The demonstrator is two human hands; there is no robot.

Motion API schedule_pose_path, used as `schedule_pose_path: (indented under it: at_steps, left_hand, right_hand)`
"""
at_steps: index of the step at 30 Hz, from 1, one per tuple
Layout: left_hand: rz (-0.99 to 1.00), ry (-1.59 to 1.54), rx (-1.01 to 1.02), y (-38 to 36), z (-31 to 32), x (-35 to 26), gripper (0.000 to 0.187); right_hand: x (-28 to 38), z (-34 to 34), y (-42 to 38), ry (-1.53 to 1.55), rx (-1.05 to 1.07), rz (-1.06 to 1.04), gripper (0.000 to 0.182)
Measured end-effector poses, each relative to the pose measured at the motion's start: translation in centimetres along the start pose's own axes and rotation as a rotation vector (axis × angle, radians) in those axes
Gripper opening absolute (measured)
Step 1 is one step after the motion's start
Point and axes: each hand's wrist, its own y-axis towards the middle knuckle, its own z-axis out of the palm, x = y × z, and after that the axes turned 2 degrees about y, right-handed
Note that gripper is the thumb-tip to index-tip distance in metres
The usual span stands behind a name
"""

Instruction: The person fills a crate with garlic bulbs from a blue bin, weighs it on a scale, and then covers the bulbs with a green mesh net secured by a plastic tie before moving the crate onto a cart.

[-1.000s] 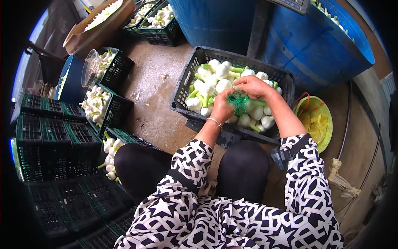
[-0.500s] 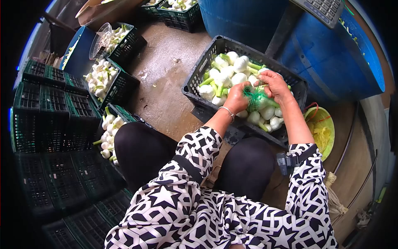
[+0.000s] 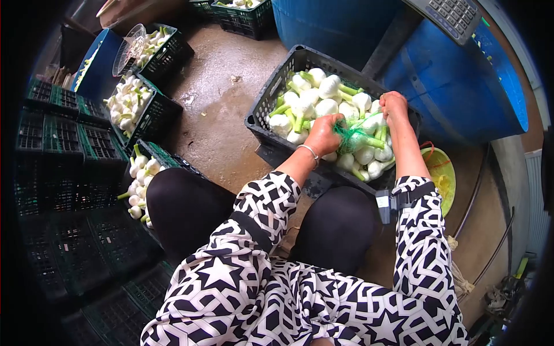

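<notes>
A black crate (image 3: 270, 134) in front of me holds white garlic bulbs (image 3: 327, 108) with green stems. Over the crate's near half, my left hand (image 3: 324, 137) is closed on a green net (image 3: 350, 137), which lies against the bulbs. My right hand (image 3: 394, 107) is at the crate's right side, its fingers pinched together. A thin green strand of the net stretches up toward it. Whether the strand's end sits between those fingers is too small to tell.
Garlic-filled crates (image 3: 157, 118) stand at the left, beside stacked dark crates (image 3: 57, 167). Blue barrels (image 3: 456, 86) rise behind the crate, with a keypad device (image 3: 453, 17) above. A yellow-green bucket (image 3: 443, 179) sits at the right.
My right hand has moved up and right, away from my left hand, and a green strand now stretches between them. My left hand keeps its hold on the net. The view has shifted slightly.
</notes>
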Motion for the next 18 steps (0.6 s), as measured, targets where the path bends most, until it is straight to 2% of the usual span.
schedule_pose_path:
  at_steps: [4,6,8,9,10,11,12,14,15,16,17,18]
  left_hand:
    - [0.021,0.063,0.021,-0.6,-0.1,-0.5,0.015]
    - [0.064,0.095,-0.007,-0.3,-0.3,-1.1,0.014]
    - [0.136,0.161,-0.049,-0.5,-0.3,-1.1,0.013]
    - [0.146,0.196,-0.047,-0.6,-0.4,-1.6,0.014]
    - [0.148,0.226,-0.034,-0.8,-0.4,-1.9,0.014]
    - [0.13,0.261,0.063,-0.6,-0.3,-1.3,0.021]
    - [0.132,0.244,0.048,-0.3,-0.8,-2.0,0.021]
    - [0.016,0.222,0.351,0.7,-2.3,-3.6,0.044]
    - [0.013,0.315,0.514,2.0,-4.3,-5.8,0.068]
    - [0.042,0.343,0.655,4.1,-6.2,-7.1,0.078]
    - [0.123,0.374,0.675,4.2,-6.1,-7.1,0.074]
    - [0.162,0.729,0.758,7.5,-11.8,-13.2,0.065]
  right_hand:
    - [-0.5,-0.9,0.8,0.033,0.036,0.079,0.018]
    - [-0.9,-0.6,1.0,0.021,-0.048,0.051,0.021]
    - [-1.6,-1.3,1.7,0.021,0.048,0.033,0.01]
    - [-0.6,-1.7,0.1,0.015,0.084,0.015,0.013]
    - [0.8,-2.3,-2.1,0.028,0.16,-0.019,0.035]
    - [2.1,-3.1,-3.7,-0.047,0.16,-0.047,0.043]
    - [3.3,-4.0,-4.6,-0.128,0.16,-0.075,0.052]
    - [5.4,-5.7,-6.2,-0.274,0.157,-0.189,0.055]
    - [6.6,-6.4,-7.1,-0.344,0.199,-0.212,0.052]
    - [7.8,-6.2,-8.7,-0.388,0.206,-0.241,0.044]
    - [9.2,-5.6,-10.1,-0.448,0.246,-0.275,0.037]
    - [10.2,-4.8,-11.5,-0.508,0.286,-0.309,0.03]
